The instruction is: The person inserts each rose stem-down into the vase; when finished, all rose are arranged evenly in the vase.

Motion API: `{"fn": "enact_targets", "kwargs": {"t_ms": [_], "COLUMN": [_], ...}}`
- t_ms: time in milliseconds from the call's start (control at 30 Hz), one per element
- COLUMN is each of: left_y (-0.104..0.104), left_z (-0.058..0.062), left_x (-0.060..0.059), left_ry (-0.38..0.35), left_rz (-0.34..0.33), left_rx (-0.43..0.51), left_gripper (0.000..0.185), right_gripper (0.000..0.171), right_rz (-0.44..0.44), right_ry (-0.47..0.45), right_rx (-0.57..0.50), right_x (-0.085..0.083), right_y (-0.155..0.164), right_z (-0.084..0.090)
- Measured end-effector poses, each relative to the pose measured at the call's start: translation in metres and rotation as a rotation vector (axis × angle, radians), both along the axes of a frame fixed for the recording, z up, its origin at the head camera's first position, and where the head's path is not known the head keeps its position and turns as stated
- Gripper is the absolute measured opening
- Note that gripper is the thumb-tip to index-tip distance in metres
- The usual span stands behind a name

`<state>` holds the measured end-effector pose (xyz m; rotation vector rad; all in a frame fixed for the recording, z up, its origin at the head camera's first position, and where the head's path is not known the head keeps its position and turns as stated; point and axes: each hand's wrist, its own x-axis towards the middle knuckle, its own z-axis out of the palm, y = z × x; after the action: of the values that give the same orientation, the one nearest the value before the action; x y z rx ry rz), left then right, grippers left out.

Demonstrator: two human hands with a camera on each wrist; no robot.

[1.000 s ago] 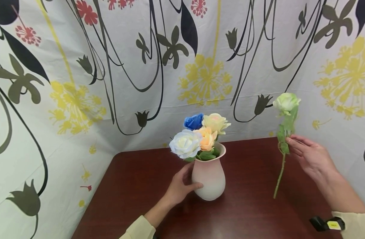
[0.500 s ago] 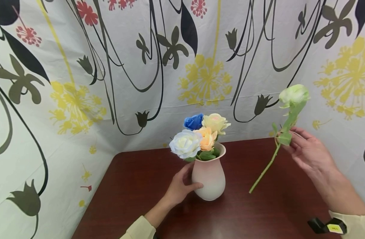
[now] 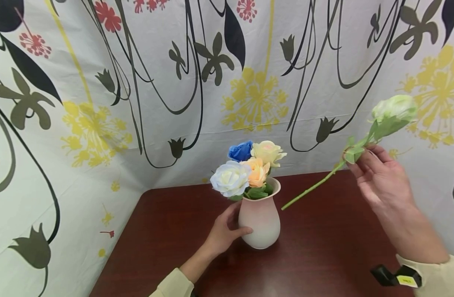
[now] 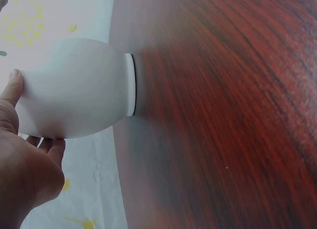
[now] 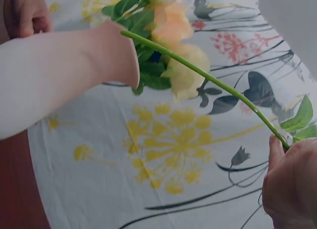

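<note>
From the head camera we take the pink vase (image 3: 260, 220) as our landmark; it stands upright on the dark red table (image 3: 323, 255). Our left hand (image 3: 223, 233) is against the vase's left side, thumb and fingers curled round its belly. In the vase's mouth sit a blue rose (image 3: 240, 151), a cream rose (image 3: 267, 152), an orange rose (image 3: 257, 171) and a white rose (image 3: 230, 178). To the right of the vase and higher than its rim, our right hand (image 3: 380, 179) pinches the green rose (image 3: 394, 109) by its stem just below the leaves. The stem slants down and left, its cut end just beside the vase's rim on the right, not touching it. The bloom is well up and to the right of the vase, in front of the flowered cloth (image 3: 137, 82).

From the left wrist camera, the vase (image 4: 79, 88) fills the upper left, its foot on the table (image 4: 223, 115). Our left hand (image 4: 25, 169) wraps round it, the thumb flat on its wall.

From the right wrist camera, our right hand (image 5: 292, 184) grips the green stem (image 5: 208, 78) between curled fingers. The stem's far end lies at the vase's (image 5: 64, 75) mouth, beside the orange rose (image 5: 171, 21).
</note>
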<state>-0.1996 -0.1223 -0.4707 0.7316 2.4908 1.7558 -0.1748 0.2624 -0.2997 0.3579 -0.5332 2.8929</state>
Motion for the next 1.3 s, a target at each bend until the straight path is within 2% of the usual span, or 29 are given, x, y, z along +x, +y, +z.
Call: {"fn": "enact_targets", "kwargs": {"t_ms": [300,633,733,900,1200,1300], "left_y": [0.0,0.001,0.001,0.001,0.001,0.0], "left_z": [0.0,0.001,0.0,-0.001,-0.002,-0.002], "left_x": [0.0,0.001,0.0,0.0,-0.002,-0.002], "left_ry": [-0.002,0.004,0.003,0.009,0.014,0.005], "left_rz": [-0.007,-0.007,-0.005,-0.007,-0.001,0.005], "left_rx": [0.011,0.01,0.009,0.005,0.0,0.003], "left_gripper": [0.079,0.079,0.08,0.08,0.079,0.078], "right_gripper": [0.018,0.018,0.018,0.019,0.022,0.023], "right_rz": [-0.181,-0.408,-0.451,-0.471,-0.476,-0.521], "right_ry": [0.042,0.136,0.151,0.176,0.243,0.255], "right_rx": [-0.105,0.014,0.049,0.094,0.137,0.196], "right_x": [0.0,0.003,0.003,0.004,0.005,0.006], "right_y": [-0.026,-0.058,-0.068,-0.083,-0.108,-0.115], "right_z": [0.017,0.024,0.022,0.014,-0.01,-0.016]}}
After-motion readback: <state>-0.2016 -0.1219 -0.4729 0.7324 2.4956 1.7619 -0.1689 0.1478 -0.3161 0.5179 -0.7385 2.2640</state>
